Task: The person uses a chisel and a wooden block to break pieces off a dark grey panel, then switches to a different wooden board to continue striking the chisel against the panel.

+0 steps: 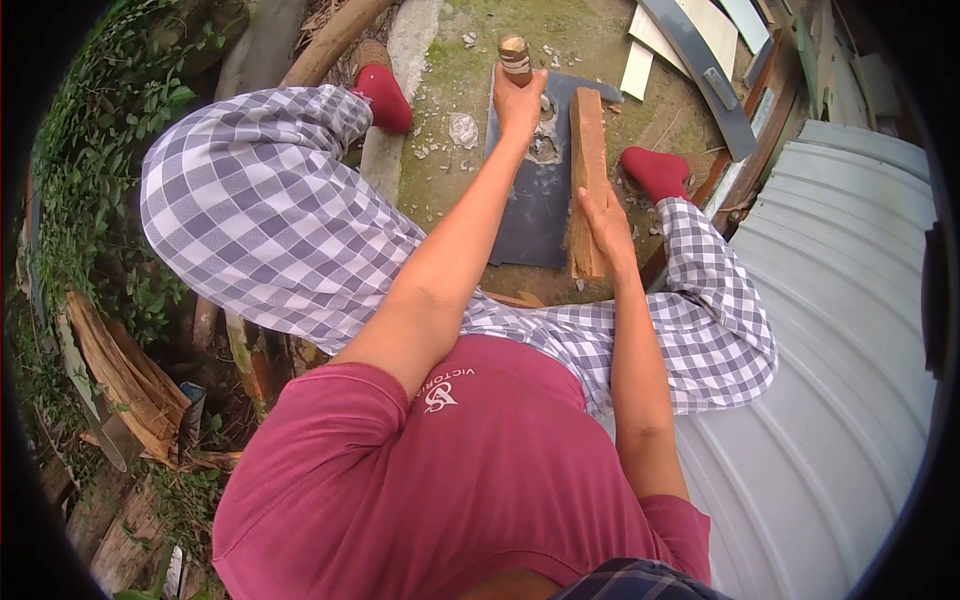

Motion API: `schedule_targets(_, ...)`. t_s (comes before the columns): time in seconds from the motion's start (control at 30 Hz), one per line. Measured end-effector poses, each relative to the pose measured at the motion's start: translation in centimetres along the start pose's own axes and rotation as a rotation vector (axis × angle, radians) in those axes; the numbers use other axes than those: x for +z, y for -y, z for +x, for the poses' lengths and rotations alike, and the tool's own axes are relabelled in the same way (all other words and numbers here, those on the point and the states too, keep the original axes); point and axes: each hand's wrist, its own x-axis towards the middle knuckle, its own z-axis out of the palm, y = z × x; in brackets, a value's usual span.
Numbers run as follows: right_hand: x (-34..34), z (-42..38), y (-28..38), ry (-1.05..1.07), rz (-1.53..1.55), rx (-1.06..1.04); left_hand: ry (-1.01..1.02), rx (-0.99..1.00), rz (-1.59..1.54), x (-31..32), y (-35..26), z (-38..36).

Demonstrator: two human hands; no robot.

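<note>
My left hand (518, 103) is closed round a short, thick tool handle (515, 60) with pale wrapping at its top; the tool's lower part cannot be made out. It is over the upper left part of a dark flat board (533, 215) on the ground. Along the board's right side lies a long squared wooden block (588, 130). My right hand (607, 225) holds the lower right side of this block, its thumb against the wood. Between the left hand and the block, a ragged pale patch (545, 148) shows on the board.
Feet in red socks (382, 100) flank the board. Pale stone chips and a whitish lump (463, 130) lie to its left. Flat panels (700, 60) are stacked at the upper right, above corrugated metal sheeting (830, 320). Plants (95, 180) and split wood (130, 385) are at left.
</note>
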Motion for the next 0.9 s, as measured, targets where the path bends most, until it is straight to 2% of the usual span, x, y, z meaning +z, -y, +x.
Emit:
schedule_targets(0.27, 0.0, 0.3, -0.1, 0.013, -0.06, 0.03, 0.062, 0.019, 0.133, 0.3, -0.8, -1.2)
schedule_targets(0.37, -0.1, 0.0, 0.1, 0.01, -0.033, -0.001, 0.159, 0.034, 0.118, 1.1, -0.7, -2.2)
schedule_targets(0.43, -0.1, 0.0, 0.0, 0.01, 0.01, -0.004, 0.176, 0.25, 0.293, 1.7, -0.6, -3.3)
schedule_targets(0.5, 0.0, 0.3, -0.3, 0.022, 0.042, -0.016, 0.25, 0.211, 0.348, 2.0, -1.0, -4.8)
schedule_targets(0.57, 0.3, 0.5, -0.6, 0.046, 0.119, -0.026, 0.299, 0.309, 0.328, 1.8, -1.0, -5.8)
schedule_targets(0.67, 0.4, 0.8, -1.4, 0.047, 0.08, -0.026, 0.352, 0.336, 0.394, 2.1, 0.1, -6.5)
schedule_targets(0.9, 0.4, 0.2, -1.0, 0.045, 0.074, -0.075, 0.331, 0.331, 0.345, 2.5, 0.1, -6.3)
